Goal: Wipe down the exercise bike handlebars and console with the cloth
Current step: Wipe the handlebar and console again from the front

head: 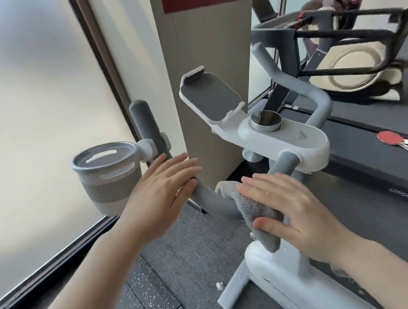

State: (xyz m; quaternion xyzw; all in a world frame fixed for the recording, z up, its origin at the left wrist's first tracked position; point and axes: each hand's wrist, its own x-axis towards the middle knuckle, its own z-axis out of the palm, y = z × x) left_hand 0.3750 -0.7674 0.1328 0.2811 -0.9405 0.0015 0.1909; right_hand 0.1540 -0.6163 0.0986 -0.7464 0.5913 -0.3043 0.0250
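A grey cloth (258, 210) is draped over the left branch of the grey handlebar (209, 198) of a white exercise bike. My right hand (290, 209) lies flat on the cloth with straight fingers, its thumb against the cloth's lower part. Further left on the same bar, my left hand (160, 190) has straight fingers, with the fingertips touching the bar. Above sits the white console (297, 139) with a round metal knob (265, 121) and a tilted grey device holder (210, 95). The right handlebar (312, 92) curves up behind the console.
A grey cup holder (109, 173) is clamped to the left bar end. A beige pillar (206, 50) stands just behind the console. A frosted window (35, 114) fills the left. A treadmill deck with a red paddle (389, 137) lies at right, another machine (347, 57) beyond.
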